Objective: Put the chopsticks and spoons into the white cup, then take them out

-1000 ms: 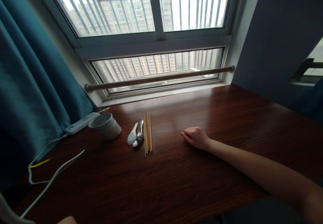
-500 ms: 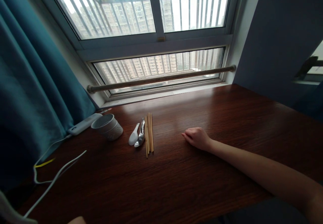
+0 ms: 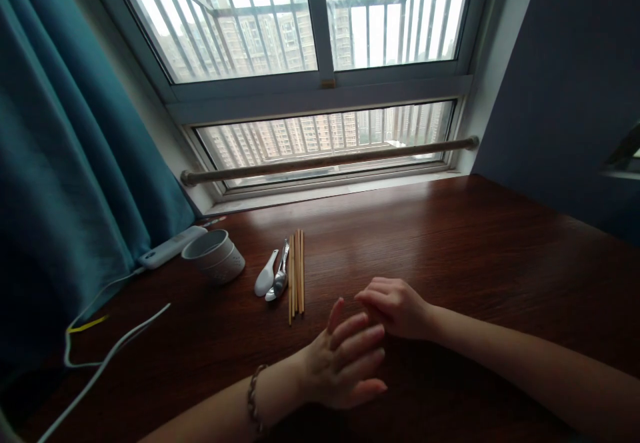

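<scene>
My left hand point(image 3: 341, 362) reaches in from the bottom with its fingers spread and nothing in it; a bracelet point(image 3: 254, 400) circles the wrist. Just beyond its fingertips is my right hand point(image 3: 395, 306), back up over the wooden table, its fingers curled loosely with nothing seen in them. Whether the two hands touch I cannot tell. Left of them lie several wooden chopsticks point(image 3: 297, 273) side by side. Beside these are metal spoons point(image 3: 281, 276), close together, and a white soup spoon point(image 3: 266, 275). Farther left a pale grey utensil holder point(image 3: 217, 260) leans on its side, mouth toward the upper left.
The brown wooden table point(image 3: 450, 230) runs up to a barred window. A white power strip point(image 3: 174, 246) lies by the blue curtain point(image 3: 85, 116) at the left. White cables point(image 3: 115, 346) cross the table's left part. A rail point(image 3: 330, 161) spans the window above the sill.
My left hand has come up from the bottom edge, fingers spread, close to my right hand. The right hand sits lower in view. The view itself has shifted slightly; the utensils have stayed put.
</scene>
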Demonstrator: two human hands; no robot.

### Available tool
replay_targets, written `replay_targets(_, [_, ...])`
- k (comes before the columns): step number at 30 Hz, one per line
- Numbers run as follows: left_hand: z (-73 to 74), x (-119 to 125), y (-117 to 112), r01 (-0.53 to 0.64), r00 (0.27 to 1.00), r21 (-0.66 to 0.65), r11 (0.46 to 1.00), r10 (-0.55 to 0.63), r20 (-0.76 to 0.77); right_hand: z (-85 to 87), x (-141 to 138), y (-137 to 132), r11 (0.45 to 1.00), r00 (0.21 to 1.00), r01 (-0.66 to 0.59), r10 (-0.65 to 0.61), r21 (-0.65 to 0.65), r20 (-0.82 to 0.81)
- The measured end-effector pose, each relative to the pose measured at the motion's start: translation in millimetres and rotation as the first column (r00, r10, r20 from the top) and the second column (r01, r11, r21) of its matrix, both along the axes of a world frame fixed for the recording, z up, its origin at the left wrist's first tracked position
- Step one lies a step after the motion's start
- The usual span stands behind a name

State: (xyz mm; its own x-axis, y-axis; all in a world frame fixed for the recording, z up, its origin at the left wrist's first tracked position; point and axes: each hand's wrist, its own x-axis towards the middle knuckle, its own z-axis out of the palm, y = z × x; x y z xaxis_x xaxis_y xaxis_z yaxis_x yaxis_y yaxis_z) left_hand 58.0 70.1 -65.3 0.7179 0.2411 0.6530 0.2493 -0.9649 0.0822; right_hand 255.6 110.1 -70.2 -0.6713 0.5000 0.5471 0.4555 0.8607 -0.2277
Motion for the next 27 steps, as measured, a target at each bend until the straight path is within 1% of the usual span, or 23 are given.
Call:
replay_targets(1, [2.4,1,3,0.010,1.000,0.000,1.000,-0.010,0.029,-1.4,-3,-4,0.993,0.993,-0.116,0.116,0.004,-0.008])
replay_targets(2, [5.4,2,5,0.025,0.999,-0.031,0.999,-0.024,0.033,-3.5,-6,-8,0.976,0.976,-0.215,0.215,0.026,-0.017])
replay_targets(3, [8.8,4,7,0.045,0.999,-0.095,0.994,-0.044,0.010,-6.1,-10,-12,0.957,0.958,-0.285,0.287,0.059,-0.021])
replay_targets(4, [11.9,6,9,0.068,0.996,-0.185,0.980,-0.077,-0.042,-8.6,-12,-15,0.941,0.945,-0.324,0.327,0.095,-0.019])
replay_targets(6, [16.6,11,12,0.132,0.971,-0.339,0.931,-0.190,-0.144,-12.7,-16,-21,0.928,0.936,-0.347,0.352,0.135,-0.012])
replay_targets(7, [18.2,12,13,0.156,0.957,-0.386,0.909,-0.236,-0.170,-14.0,-17,-24,0.924,0.932,-0.360,0.362,0.130,0.002])
replay_targets(9, [20.4,13,15,0.181,0.930,-0.437,0.881,-0.297,-0.215,-15.4,-17,-29,0.918,0.918,-0.394,0.390,0.053,0.068])
replay_targets(12, [23.8,12,16,0.185,0.888,-0.467,0.864,-0.351,-0.296,-16.4,-17,-33,0.894,0.876,-0.433,0.447,-0.117,0.182])
replay_targets(15, [26.3,11,16,0.168,0.861,-0.462,0.871,-0.358,-0.362,-16.3,-17,-35,0.855,0.840,-0.443,0.501,-0.268,0.209])
replay_targets(16, [26.5,10,15,0.164,0.858,-0.459,0.873,-0.355,-0.371,-15.8,-16,-35,0.846,0.838,-0.431,0.504,-0.313,0.210])
replay_targets(18, [25.7,10,15,0.159,0.859,-0.455,0.876,-0.350,-0.375,-14.2,-17,-36,0.845,0.843,-0.374,0.481,-0.383,0.240])
replay_targets(20, [23.7,10,15,0.149,0.869,-0.455,0.878,-0.336,-0.363,-12.7,-17,-36,0.844,0.833,-0.351,0.479,-0.405,0.278])
replay_targets(21, [22.6,10,15,0.141,0.875,-0.457,0.878,-0.326,-0.357,-12.2,-17,-35,0.845,0.834,-0.358,0.481,-0.398,0.270])
replay_targets(25, [18.8,10,14,0.098,0.899,-0.451,0.887,-0.274,-0.343,-11.9,-18,-33,0.826,0.854,-0.430,0.503,-0.366,0.132])
replay_targets(27, [18.3,10,13,0.078,0.904,-0.448,0.891,-0.253,-0.344,-11.2,-18,-32,0.810,0.842,-0.446,0.524,-0.381,0.129])
